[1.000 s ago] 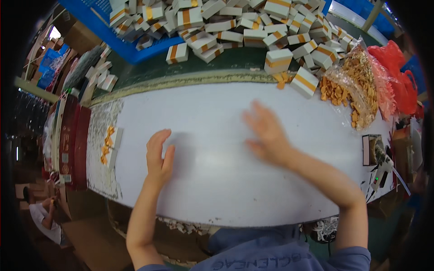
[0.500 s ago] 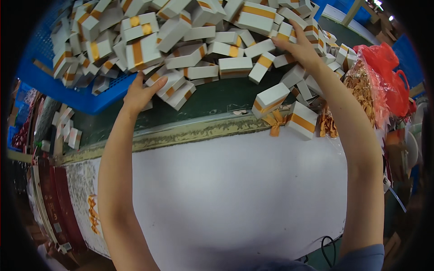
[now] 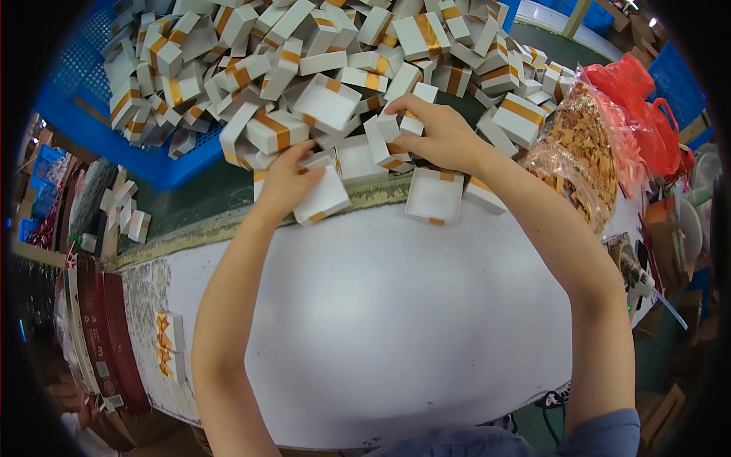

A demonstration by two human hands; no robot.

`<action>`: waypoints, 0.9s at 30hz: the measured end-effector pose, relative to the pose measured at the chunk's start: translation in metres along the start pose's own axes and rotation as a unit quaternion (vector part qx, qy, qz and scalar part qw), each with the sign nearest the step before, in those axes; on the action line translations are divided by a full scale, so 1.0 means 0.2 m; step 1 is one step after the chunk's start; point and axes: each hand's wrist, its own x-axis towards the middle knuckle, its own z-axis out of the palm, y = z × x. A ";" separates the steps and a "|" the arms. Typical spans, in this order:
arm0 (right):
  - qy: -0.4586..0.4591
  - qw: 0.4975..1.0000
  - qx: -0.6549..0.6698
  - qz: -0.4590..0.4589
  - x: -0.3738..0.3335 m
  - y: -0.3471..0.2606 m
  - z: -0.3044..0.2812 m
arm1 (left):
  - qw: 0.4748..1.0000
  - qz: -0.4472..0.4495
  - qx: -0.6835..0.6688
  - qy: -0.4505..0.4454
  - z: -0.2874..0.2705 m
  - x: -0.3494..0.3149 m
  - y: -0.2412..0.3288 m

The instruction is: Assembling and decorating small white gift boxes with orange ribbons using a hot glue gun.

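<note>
Head view | white gold-banded boxes point(image 3: 435, 196) now newly reach far edge of white tabletop point(image 3: 396, 305), nearer for handling | left hand point(image 3: 288, 181) touches one, right hand point(image 3: 440, 137) curls at another; whether gripping, I cannot see.

Middle of the tabletop point(image 3: 411, 312): a broad bare stretch between the forearms, open for a hand to pass.
Back edge: a raised strip point(image 3: 202, 242) runs along it; an open white box point(image 3: 434, 196) and a neighbouring one sit on the near side.
Between left grip point(image 3: 288, 181) and right grip point(image 3: 438, 135): white boxes point(image 3: 358, 160) crowd the gap, with no straight way across low down.
Beyond: a heaped pile point(image 3: 420, 36) blocks the far side.
Far left: the blue crate point(image 3: 141, 161) walls it off; dark green surface point(image 3: 190, 204) lies open before it.
Left end: bow-topped boxes point(image 3: 177, 346), then dark red cartons point(image 3: 122, 343).
Right: a clear bag of bows point(image 3: 582, 156) and a red bag point(image 3: 628, 91) bar the way.
</note>
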 end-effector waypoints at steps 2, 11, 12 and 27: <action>-0.035 0.999 0.009 -0.027 -0.06 -0.04 0.00 | 0.982 0.066 0.176 0.001 0.07 -0.11 0.08; -0.165 0.953 -0.104 -0.231 -0.50 -0.09 -0.06 | 0.990 0.121 -0.024 0.074 -0.18 -0.16 0.24; -0.202 0.951 -0.071 -0.222 -0.50 -0.13 -0.09 | 0.988 0.113 0.032 0.103 -0.26 -0.12 0.18; 0.115 0.914 -0.383 -0.073 0.40 -0.10 0.27 | 0.969 0.035 0.243 -0.012 -0.13 0.09 0.00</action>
